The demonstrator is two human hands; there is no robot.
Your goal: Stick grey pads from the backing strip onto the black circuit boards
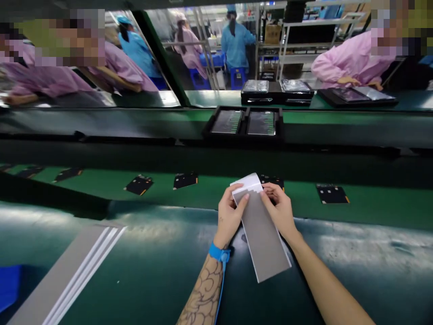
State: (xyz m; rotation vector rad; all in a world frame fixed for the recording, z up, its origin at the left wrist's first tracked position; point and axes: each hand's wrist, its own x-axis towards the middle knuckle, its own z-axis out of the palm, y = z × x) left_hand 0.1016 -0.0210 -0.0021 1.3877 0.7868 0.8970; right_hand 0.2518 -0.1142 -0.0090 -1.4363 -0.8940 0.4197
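A long grey strip (pixel 261 241), a white backing layer (pixel 246 183) lifting away at its far end, gripped in both hands above a dark green worktop (pixel 145 275). Its near end slanting down to the right, with contact with the worktop impossible to tell.

Left hand (pixel 232 216) half closed, fingers curled over the strip's left edge near the white layer. Right hand (pixel 278 212) also half closed, fingertips (pixel 265 192) pinched at the far end where grey meets white. Hands close together, almost touching.

On the left wrist, a blue strap (pixel 219 253) with a thin blue cord (pixel 219 289) trailing down; on that forearm, a dark line tattoo (pixel 203 293).

Just beyond the hands, a green conveyor belt (pixel 237 194) carrying a spaced row of small black squares (pixel 138 185) with orange-tipped corners, one partly behind the strip's far end.

Lower left on the worktop, a stack of similar grey strips (pixel 67 275), beside a blue object (pixel 8 286).

Farther ahead, a black tray (pixel 243 124) with two dark panels. Past it, co-workers in pink smocks, left (pixel 43 76) and right (pixel 352 58), the right one's hands beside a black case (pixel 356 95); in the background, a person in a blue smock (pixel 235 45).
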